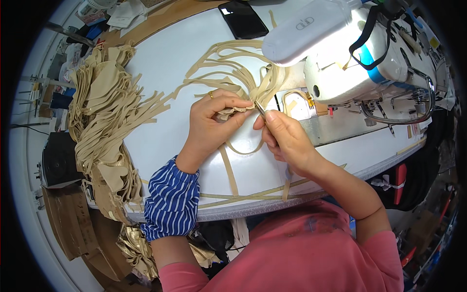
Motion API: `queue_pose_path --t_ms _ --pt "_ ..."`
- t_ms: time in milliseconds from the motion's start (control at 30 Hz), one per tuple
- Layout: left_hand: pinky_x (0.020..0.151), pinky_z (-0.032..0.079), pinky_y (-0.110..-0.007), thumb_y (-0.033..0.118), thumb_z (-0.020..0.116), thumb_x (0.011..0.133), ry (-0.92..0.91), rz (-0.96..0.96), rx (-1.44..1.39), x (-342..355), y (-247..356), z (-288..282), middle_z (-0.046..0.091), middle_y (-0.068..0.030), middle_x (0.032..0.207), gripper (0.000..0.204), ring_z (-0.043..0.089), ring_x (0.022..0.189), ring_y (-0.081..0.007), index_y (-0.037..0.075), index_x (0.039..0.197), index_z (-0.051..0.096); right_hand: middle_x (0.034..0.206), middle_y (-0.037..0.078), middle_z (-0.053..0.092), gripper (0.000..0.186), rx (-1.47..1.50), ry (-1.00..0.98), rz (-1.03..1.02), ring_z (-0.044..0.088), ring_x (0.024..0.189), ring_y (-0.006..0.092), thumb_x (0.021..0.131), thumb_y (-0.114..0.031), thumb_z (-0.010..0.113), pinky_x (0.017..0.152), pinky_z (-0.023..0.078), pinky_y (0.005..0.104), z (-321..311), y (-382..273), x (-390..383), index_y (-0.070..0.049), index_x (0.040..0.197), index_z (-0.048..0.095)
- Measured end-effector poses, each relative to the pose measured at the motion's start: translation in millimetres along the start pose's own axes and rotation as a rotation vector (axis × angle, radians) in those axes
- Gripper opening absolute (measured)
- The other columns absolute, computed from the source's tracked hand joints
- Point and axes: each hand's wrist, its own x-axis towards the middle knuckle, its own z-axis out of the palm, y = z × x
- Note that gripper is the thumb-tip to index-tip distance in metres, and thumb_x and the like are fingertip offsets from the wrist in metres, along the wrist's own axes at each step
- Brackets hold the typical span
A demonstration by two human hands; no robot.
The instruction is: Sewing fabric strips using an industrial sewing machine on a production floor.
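Observation:
My left hand [210, 120] pinches the gathered edge of a beige fabric strip [227, 115] between thumb and fingers. Closed round a slim, pointed metal tool [260, 109], perhaps thread snips or tweezers, my right hand [290, 139] brings its tip against the fabric beside the left fingertips. More beige strips [236, 68] fan out in loops on the white table behind both hands. Two strip ends hang toward the front edge, one [228, 170] below the left hand. How the tool's blades meet the fabric is too small to make out.
A large heap of beige fabric pieces [104, 102] covers the table's left side. To the right stands a white sewing machine [350, 73] with a lit lamp [309, 31] above. A black phone [243, 19] lies at the back. Cardboard boxes [65, 219] stand lower left.

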Motion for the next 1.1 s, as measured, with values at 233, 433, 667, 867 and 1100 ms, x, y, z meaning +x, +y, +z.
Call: queue_pose_path --t_ms 233,433,667,867,1100 --pt "0.072 0.049 -0.024 -0.002 0.071 0.073 0.016 0.007 -0.043 0.9 0.9 2.7 0.066 -0.0072 0.091 0.017 0.063 0.083 -0.0139 0.002 0.09 0.071 0.061 -0.005 0.041 0.035 -0.318 0.072 -0.205 0.034 0.05 0.0029 0.103 -0.033 0.034 0.044 0.028 0.018 0.2 2.5 2.2 -0.005 0.096 0.053" --pt "0.073 0.05 -0.024 0.0 0.072 0.073 0.076 0.008 -0.041 0.1 0.3 5.7 0.066 -0.0074 0.093 0.014 0.063 0.085 -0.0147 0.001 0.087 0.069 0.06 -0.005 0.04 0.034 -0.338 0.114 -0.277 0.035 0.05 0.0025 0.103 -0.031 0.035 0.045 0.029 0.0182 -0.5 7.9 5.4 -0.005 0.095 0.055" --pt "0.071 0.048 -0.025 0.0 0.073 0.073 0.123 0.016 0.067 -1.1 1.4 5.1 0.064 -0.0062 0.088 0.013 0.061 0.081 -0.0146 0.001 0.085 0.068 0.06 -0.005 0.04 0.034 -0.327 0.108 -0.248 0.034 0.051 0.0026 0.103 -0.031 0.035 0.045 0.029 0.018 -1.9 5.8 4.8 -0.005 0.095 0.055" --pt "0.075 0.048 -0.024 -0.001 0.072 0.073 0.061 0.047 0.003 0.3 -1.9 6.8 0.065 -0.0068 0.09 0.015 0.062 0.084 -0.0153 0.002 0.088 0.067 0.062 -0.005 0.04 0.033 -0.335 0.092 -0.258 0.034 0.051 0.0025 0.103 -0.031 0.035 0.045 0.028 0.0181 -1.6 5.6 7.0 -0.005 0.095 0.054" --pt "0.077 0.049 -0.024 0.001 0.069 0.075 0.016 -0.218 -0.222 0.5 6.8 9.3 0.066 -0.007 0.092 0.02 0.062 0.087 -0.0146 0.002 0.095 0.068 0.065 -0.004 0.043 0.033 -0.382 0.071 -0.303 0.038 0.058 0.0039 0.102 -0.03 0.037 0.052 0.033 0.0198 0.8 5.9 6.5 -0.004 0.093 0.056"
